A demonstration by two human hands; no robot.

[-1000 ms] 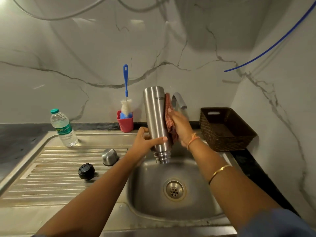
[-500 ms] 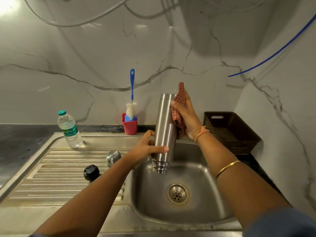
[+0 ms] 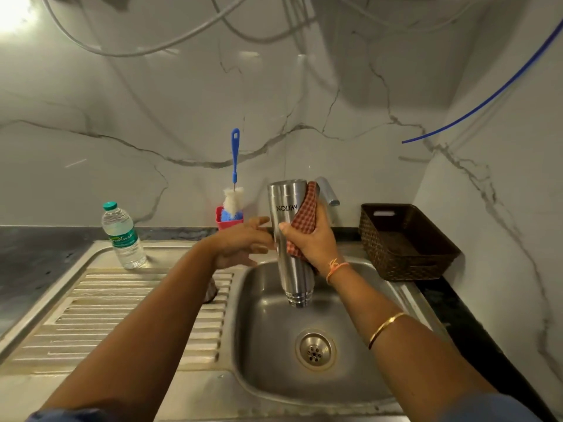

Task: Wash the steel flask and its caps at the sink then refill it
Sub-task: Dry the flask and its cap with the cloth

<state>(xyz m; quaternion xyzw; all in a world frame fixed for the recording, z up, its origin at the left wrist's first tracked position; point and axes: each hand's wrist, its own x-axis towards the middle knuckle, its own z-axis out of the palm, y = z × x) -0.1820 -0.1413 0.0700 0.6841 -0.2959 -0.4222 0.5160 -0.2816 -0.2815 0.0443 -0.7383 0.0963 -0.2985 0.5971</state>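
Note:
The steel flask (image 3: pixel 288 205) hangs upside down over the sink basin (image 3: pixel 268 370), its mouth pointing at the drain. My right hand (image 3: pixel 310 242) grips its middle through a red checked cloth (image 3: pixel 306 211), thumb on the front. My left hand (image 3: pixel 240 242) is just left of the flask, blurred, with fingers spread and holding nothing; I cannot tell whether the fingertips touch the steel. A steel cap (image 3: pixel 210 293) peeks out from under my left forearm on the drainboard. The black cap is hidden.
A tap (image 3: pixel 328 190) sticks out behind the flask. A brown woven basket (image 3: pixel 405 242) stands on the right counter. At the back are a plastic water bottle (image 3: pixel 122 236) and a red cup (image 3: pixel 224 222) holding a blue bottle brush (image 3: pixel 234 159). The ribbed drainboard (image 3: pixel 122 315) lies at left.
My left hand has let go of the flask's lower part and opened. My right hand slid the cloth down from the flask's top to its middle and now holds it alone.

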